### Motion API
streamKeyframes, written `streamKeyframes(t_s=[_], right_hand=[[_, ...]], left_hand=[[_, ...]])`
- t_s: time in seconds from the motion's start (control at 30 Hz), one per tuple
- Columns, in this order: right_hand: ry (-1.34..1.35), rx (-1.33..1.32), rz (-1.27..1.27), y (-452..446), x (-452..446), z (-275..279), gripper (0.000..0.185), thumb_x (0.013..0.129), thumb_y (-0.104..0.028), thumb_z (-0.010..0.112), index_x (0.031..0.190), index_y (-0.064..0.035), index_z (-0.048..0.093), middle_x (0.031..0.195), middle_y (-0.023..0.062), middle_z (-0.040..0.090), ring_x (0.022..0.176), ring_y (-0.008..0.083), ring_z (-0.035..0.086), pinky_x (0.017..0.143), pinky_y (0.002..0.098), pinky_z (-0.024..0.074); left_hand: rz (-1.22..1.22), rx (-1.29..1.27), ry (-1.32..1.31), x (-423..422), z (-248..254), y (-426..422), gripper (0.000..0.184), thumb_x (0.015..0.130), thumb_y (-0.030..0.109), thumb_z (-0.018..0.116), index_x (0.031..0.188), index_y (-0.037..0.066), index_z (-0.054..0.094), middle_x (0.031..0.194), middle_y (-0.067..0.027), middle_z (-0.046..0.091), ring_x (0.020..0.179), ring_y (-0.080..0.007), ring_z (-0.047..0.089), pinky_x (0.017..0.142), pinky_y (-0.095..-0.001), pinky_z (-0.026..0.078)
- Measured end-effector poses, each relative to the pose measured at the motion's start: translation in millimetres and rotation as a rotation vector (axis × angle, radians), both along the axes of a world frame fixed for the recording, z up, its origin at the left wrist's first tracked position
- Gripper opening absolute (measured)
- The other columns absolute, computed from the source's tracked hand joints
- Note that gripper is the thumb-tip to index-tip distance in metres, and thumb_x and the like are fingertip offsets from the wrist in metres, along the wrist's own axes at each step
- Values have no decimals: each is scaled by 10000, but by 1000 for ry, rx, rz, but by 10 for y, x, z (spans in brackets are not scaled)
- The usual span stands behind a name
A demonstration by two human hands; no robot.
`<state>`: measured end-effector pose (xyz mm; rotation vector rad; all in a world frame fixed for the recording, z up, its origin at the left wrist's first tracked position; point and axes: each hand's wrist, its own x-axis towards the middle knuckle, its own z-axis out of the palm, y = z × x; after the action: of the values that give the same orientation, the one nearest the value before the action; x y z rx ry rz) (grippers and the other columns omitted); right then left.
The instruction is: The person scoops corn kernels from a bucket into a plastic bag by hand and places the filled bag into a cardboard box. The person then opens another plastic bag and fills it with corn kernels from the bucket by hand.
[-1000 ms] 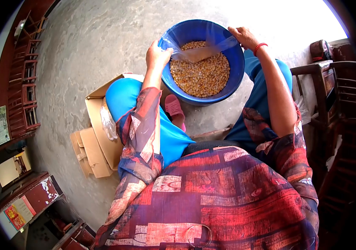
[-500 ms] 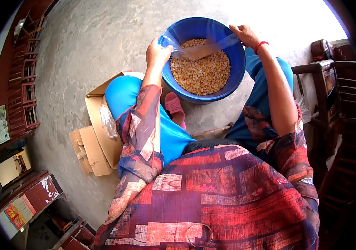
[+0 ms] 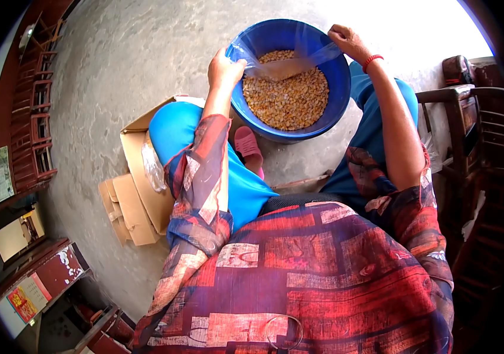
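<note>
A blue bucket (image 3: 336, 97) stands on the floor between my knees, partly filled with yellow corn kernels (image 3: 284, 103). A clear plastic bag (image 3: 281, 69) stretches across its mouth, and some kernels show through the film. At the bucket's left rim my left hand (image 3: 224, 71) is closed on one side of the bag. My right hand (image 3: 349, 44), with a red band at the wrist, pinches the other side at the upper right rim.
Cardboard boxes (image 3: 136, 206) with a crumpled clear bag (image 3: 153, 165) lie beside my left knee. A pink shoe (image 3: 248, 148) shows below the bucket. Dark wooden chairs (image 3: 461, 118) stand at right, and wooden furniture (image 3: 39, 118) lines the left.
My right hand has moved slightly up and right, still pinching the bag. The bucket sits a little higher and farther right in view. My left hand has barely shifted.
</note>
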<state>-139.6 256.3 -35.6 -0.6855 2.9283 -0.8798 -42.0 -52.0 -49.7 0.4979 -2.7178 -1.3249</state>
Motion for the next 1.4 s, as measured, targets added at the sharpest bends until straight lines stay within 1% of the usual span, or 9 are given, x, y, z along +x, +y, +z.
streamKeyframes(t_s=[0.07,0.23,0.37,0.43,0.53,0.77,1.17,1.37,1.4], right_hand=[[8,29,30,31,-41,-64,178,886,-181,447,894,-41,557,818,88,584,745,215,581,663,296,468],[347,408,294,90,-76,-82,157,887,-81,401,981,-50,524,929,95,543,833,250,578,695,313,500],[355,331,322,179,-201,-294,183,903,-144,395,969,-52,540,915,104,572,824,265,585,698,324,496],[-100,29,51,111,-119,-192,261,917,-244,382,965,-56,557,907,124,603,816,279,594,714,333,493],[-73,77,28,91,-104,-144,341,917,-328,365,964,-58,568,892,140,620,807,288,602,736,340,486],[-120,-2,8,83,-94,-172,329,915,-319,369,966,-58,561,879,150,612,802,292,604,730,356,480],[1,127,92,108,-111,-201,281,936,-250,340,972,-59,543,891,124,601,801,276,601,714,337,495],[216,327,230,177,-183,-290,232,938,-188,349,988,-58,535,908,108,589,808,258,599,705,322,510],[341,366,276,176,-183,-282,218,930,-184,373,977,-56,543,895,110,589,808,257,599,704,313,506]], left_hand=[[-1,7,-1,0,-10,-2,451,622,183,635,1045,39,577,967,-162,630,917,-292,602,812,-360,461],[15,-25,-2,-12,-32,-6,470,622,185,638,1064,41,572,980,-165,627,928,-291,599,820,-359,459],[15,-41,-7,-22,-51,-16,480,621,189,645,1070,41,569,991,-166,624,939,-291,596,828,-357,457],[-2,-12,-19,-18,-27,-15,489,620,192,651,1077,43,566,1003,-169,620,949,-293,592,834,-355,455],[2,-4,-21,-26,-53,-25,490,620,194,654,1078,44,567,1005,-170,619,950,-296,591,835,-355,454],[5,-13,-7,-23,-53,-19,488,622,195,652,1077,43,566,1005,-170,619,951,-295,591,836,-355,453],[17,-17,-17,-20,-52,-15,484,626,191,650,1080,50,564,1007,-164,619,952,-289,591,836,-353,453],[1,-15,10,-27,-87,-23,470,632,186,643,1076,50,565,1006,-164,619,951,-289,592,836,-352,453],[5,-21,1,-27,-80,-19,470,634,186,643,1076,51,565,1007,-164,618,952,-289,591,837,-352,453]])
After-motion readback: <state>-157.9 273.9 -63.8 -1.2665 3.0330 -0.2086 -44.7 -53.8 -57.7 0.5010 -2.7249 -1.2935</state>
